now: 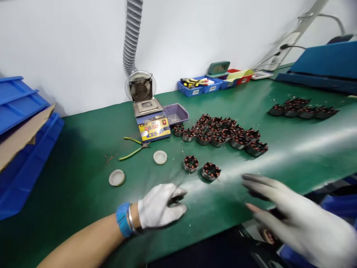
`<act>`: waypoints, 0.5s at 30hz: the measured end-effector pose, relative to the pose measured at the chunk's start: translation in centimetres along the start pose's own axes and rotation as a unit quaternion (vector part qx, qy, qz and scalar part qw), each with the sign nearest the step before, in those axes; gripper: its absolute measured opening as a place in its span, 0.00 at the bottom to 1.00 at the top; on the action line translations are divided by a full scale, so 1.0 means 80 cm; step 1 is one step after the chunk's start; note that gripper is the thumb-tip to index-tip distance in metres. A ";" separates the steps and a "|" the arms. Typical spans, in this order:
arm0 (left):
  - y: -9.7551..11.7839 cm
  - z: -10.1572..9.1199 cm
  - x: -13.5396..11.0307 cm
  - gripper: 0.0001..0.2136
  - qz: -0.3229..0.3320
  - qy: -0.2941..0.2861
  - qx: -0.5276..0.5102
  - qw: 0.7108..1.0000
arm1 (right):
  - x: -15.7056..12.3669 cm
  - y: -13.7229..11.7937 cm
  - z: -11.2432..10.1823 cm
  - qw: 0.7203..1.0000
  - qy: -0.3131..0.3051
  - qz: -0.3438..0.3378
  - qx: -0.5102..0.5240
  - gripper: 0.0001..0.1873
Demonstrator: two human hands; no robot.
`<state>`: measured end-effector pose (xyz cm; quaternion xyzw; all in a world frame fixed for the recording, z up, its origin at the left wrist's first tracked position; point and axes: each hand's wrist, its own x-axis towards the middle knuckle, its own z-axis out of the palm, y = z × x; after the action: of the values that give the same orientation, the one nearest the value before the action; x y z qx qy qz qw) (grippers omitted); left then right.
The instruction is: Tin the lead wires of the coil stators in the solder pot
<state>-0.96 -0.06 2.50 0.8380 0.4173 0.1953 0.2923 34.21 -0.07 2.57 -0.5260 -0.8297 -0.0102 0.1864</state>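
Observation:
My left hand (163, 205), in a white glove with darkened fingertips, hovers low over the green bench. Its fingers and thumb are apart around a dark gap, and I see nothing held in it. Nearest to it are two motor stators with copper windings: a left one (190, 163) and a right one (211, 171). At the bench's front edge, my right hand (290, 212) is gloved too, blurred by motion, with thumb and fingers spread and nothing between them. A bare fingertip shows at its thumb side.
Several more stators (220, 132) stand grouped behind, and others (302, 108) farther right. A solder pot (154, 127) sits under a fume hose (132, 37). Near it lie green-handled cutters (134, 149), white dishes (116, 178) and a purple tray (176, 112). Blue bins (25, 149) flank the left.

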 end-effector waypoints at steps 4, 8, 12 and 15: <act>0.002 0.000 0.002 0.15 0.009 0.004 0.014 1.000 | 0.056 -0.047 0.023 0.993 -0.091 -0.070 -0.030 0.26; 0.001 0.002 0.001 0.14 0.014 0.008 0.009 1.000 | 0.084 -0.050 0.033 0.990 -0.128 -0.034 -0.050 0.28; 0.001 0.003 0.000 0.13 0.011 0.010 0.012 1.000 | 0.108 -0.053 0.018 0.979 -0.197 0.003 -0.050 0.33; 0.001 -0.001 0.001 0.13 0.005 0.025 0.022 0.999 | 0.139 -0.073 0.000 0.958 -0.280 0.003 -0.055 0.37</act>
<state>-0.89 -0.01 2.60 0.8413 0.4241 0.2085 0.2625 24.96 6.96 7.20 -0.5196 -0.8454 0.0923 -0.0826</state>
